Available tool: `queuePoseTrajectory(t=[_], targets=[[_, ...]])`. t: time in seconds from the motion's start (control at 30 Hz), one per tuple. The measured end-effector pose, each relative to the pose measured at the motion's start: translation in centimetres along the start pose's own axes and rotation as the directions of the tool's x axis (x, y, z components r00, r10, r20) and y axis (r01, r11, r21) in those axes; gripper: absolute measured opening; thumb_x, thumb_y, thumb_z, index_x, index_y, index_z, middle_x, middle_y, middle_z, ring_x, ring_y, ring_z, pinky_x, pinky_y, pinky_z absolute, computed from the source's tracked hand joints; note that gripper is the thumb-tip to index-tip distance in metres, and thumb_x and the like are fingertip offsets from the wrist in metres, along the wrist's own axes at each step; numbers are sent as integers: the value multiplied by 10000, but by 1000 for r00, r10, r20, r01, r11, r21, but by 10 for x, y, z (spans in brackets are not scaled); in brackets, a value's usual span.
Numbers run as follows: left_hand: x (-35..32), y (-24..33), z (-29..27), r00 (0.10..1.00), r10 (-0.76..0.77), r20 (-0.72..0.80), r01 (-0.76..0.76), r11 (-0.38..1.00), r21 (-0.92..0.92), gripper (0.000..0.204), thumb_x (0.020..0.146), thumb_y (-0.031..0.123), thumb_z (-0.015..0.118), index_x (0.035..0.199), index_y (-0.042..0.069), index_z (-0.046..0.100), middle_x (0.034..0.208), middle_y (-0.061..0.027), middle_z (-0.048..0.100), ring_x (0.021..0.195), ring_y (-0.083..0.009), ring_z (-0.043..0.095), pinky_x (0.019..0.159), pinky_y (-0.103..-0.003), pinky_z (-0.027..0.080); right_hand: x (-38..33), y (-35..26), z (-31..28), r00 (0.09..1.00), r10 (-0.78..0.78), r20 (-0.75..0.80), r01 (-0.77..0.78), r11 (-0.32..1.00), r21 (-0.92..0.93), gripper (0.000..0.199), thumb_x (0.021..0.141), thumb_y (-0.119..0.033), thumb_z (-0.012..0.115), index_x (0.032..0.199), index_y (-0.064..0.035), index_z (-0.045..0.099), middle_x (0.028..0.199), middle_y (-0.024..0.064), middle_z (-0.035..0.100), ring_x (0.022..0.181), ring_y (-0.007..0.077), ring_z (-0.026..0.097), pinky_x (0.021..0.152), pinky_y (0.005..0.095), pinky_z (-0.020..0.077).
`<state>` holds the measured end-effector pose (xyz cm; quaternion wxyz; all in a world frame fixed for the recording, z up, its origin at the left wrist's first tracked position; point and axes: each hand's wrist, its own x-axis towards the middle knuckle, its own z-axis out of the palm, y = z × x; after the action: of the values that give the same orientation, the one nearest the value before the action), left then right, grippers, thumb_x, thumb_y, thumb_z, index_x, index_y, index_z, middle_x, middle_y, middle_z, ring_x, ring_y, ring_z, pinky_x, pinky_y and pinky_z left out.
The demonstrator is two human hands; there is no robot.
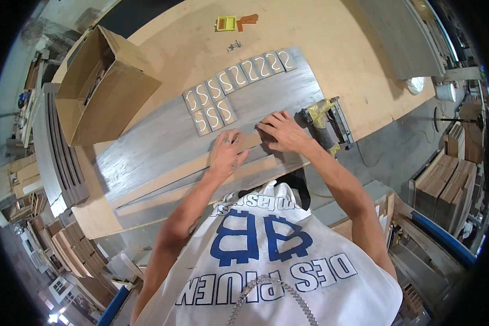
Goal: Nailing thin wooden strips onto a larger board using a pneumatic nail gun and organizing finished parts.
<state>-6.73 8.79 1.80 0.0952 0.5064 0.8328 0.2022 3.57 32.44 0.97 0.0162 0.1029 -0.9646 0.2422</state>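
My left hand (227, 154) lies over a long grey strip with a tan edge (171, 173), its fingers bent but apart. To its right, my right hand (283, 132) curls its fingers over a small dark grey block (264, 137), mostly hidden beneath them. Both hands are over a wide grey wood-grain panel (146, 146). Beyond them, several small grey blocks (226, 80) sit in rows, each with a white glue squiggle. A second tan-edged strip (201, 187) runs at an angle nearer my body. Close to my right hand rests a yellow and black nail gun (321, 117).
An open cardboard box (119, 92) stands at the left, beside stacked grey boards (60, 146). Loose screws (234, 46), a small yellow tray (225, 23) and orange pieces (248, 20) lie at the table's far side. More grey boards (396, 38) are at the far right.
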Motion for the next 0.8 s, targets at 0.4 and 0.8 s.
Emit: queuePoseTrajectory(t=[0.4,0.8], targets=[[3,-2,10,996,-68,53,74,991,-114,509,831,281,719,1231,-11,604,1250,-133,590,1206,-342,511,1033,-443,428,6,-4,0,997,80,9,-81,993,90,497,701,-168,803,1170,-89,657,1134,50,591,1171,267,504,990,438,392],[8,4,9,996,-70,61,77,989,-123,497,835,247,717,1224,-39,596,1213,-156,589,1172,-342,516,1016,-430,435,5,-1,-2,999,37,14,-38,997,73,485,691,-134,799,1152,-81,656,1127,40,599,1149,264,518,977,411,418]])
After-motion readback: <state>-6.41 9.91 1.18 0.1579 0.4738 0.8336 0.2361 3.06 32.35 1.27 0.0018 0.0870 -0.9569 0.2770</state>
